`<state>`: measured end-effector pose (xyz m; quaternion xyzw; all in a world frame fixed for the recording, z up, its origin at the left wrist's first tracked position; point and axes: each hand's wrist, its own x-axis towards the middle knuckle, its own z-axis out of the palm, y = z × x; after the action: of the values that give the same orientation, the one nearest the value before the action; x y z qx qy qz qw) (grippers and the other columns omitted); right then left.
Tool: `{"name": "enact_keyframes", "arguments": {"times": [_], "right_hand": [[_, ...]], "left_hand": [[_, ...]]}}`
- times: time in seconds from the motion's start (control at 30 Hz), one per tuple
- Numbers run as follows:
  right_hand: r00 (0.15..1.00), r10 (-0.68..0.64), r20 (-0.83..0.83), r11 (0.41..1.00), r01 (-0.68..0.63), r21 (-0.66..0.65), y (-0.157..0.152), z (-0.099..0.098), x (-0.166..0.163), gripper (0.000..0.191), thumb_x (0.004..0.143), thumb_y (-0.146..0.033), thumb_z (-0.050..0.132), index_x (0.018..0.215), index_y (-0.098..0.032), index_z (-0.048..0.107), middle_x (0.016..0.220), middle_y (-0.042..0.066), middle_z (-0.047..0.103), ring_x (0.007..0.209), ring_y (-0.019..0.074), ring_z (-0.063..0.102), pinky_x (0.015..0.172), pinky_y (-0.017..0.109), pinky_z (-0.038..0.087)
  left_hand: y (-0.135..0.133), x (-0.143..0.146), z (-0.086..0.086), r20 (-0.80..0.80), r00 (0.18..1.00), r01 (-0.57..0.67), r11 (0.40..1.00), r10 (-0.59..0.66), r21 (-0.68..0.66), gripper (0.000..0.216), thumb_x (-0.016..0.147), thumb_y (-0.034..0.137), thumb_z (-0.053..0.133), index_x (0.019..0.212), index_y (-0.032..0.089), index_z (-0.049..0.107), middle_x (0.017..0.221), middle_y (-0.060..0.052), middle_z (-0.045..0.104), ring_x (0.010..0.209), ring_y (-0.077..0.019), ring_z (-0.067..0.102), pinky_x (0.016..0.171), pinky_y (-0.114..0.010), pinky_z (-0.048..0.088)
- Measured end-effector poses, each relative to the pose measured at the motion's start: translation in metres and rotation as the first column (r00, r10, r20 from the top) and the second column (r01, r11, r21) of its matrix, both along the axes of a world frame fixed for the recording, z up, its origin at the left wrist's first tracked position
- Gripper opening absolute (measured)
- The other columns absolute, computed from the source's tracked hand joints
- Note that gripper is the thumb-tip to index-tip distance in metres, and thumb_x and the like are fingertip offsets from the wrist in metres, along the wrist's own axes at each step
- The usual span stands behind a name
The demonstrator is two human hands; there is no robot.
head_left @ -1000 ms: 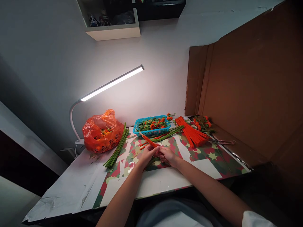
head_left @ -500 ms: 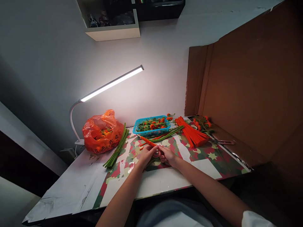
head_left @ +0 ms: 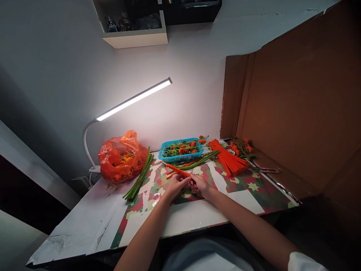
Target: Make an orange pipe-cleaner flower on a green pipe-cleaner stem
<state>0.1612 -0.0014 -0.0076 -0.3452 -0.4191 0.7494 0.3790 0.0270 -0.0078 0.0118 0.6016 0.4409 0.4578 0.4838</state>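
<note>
A thin stick wound in a spiral of orange pipe cleaner (head_left: 177, 170) slants between my hands, its pale bare tip pointing up and left. My right hand (head_left: 200, 185) is closed round its lower right end. Against the underside of the coil, my left hand (head_left: 177, 185) is closed too, its thumb reaching toward the right fingers. The fingertips partly hide the lower end of the coil. Just beyond it lie green pipe cleaners (head_left: 201, 161) and a few loose orange ones. A thick fan of orange pipe cleaners (head_left: 229, 160) rests farther right.
A blue basket (head_left: 161, 155) of orange pompom flowers with green stems stands at the back. To the left are an orange plastic bag (head_left: 108, 165), a bundle of green stems (head_left: 141, 177) and a lit lamp (head_left: 134, 99). Pink-handled scissors (head_left: 269, 170) and cardboard (head_left: 293, 105) are right.
My right hand has shifted slightly up along the coil, with the thumb now nearer its orange part. The left hand has barely moved, and the coil keeps about the same slant.
</note>
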Motion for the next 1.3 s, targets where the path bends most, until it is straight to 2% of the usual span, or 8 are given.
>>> {"name": "enact_keyframes", "arguments": {"times": [0.47,0.8,1.17,1.3], "right_hand": [[1.000,0.028,0.008,0.999,-0.028,0.046,-0.0025,0.0048,0.0001,0.047,0.092,-0.048,0.038,0.054,-0.019,0.037,0.034,-0.010,0.025,0.031,0.0047,0.017,0.036,0.020,0.018],[0.991,-0.055,0.125,0.995,0.043,0.093,-0.0023,0.0033,-0.0029,0.049,0.087,-0.054,0.043,0.053,-0.019,0.039,0.033,-0.009,0.027,0.031,0.0047,0.020,0.035,0.019,0.019],[0.995,-0.032,0.092,0.997,0.026,0.068,-0.0031,0.0052,-0.0013,0.048,0.087,-0.053,0.042,0.053,-0.019,0.039,0.033,-0.010,0.027,0.031,0.0046,0.019,0.036,0.020,0.018],[0.999,-0.023,0.033,0.997,0.020,0.081,-0.0035,0.0074,0.0003,0.045,0.086,-0.051,0.046,0.055,-0.020,0.037,0.034,-0.011,0.024,0.033,0.0050,0.016,0.037,0.021,0.014]], "left_hand": [[-0.0014,0.0008,0.0046,-0.036,0.998,-0.041,0.998,0.043,0.045,0.032,0.057,0.042,0.077,0.066,0.012,0.069,0.058,-0.004,0.067,0.051,-0.0136,0.057,0.049,-0.021,0.043],[0.0039,-0.0025,-0.0038,0.003,0.999,0.039,0.999,-0.039,-0.010,0.031,0.062,0.040,0.074,0.070,0.011,0.067,0.057,-0.002,0.064,0.051,-0.0114,0.054,0.049,-0.020,0.042],[0.0004,0.0002,0.0000,-0.005,1.000,-0.016,1.000,0.016,0.009,0.034,0.059,0.043,0.075,0.069,0.012,0.068,0.057,-0.003,0.064,0.051,-0.0125,0.054,0.049,-0.022,0.042],[0.0008,-0.0011,0.0008,-0.027,0.998,-0.054,0.998,0.055,0.036,0.032,0.061,0.043,0.072,0.069,0.013,0.068,0.063,-0.004,0.067,0.058,-0.0154,0.058,0.053,-0.023,0.045]]}}
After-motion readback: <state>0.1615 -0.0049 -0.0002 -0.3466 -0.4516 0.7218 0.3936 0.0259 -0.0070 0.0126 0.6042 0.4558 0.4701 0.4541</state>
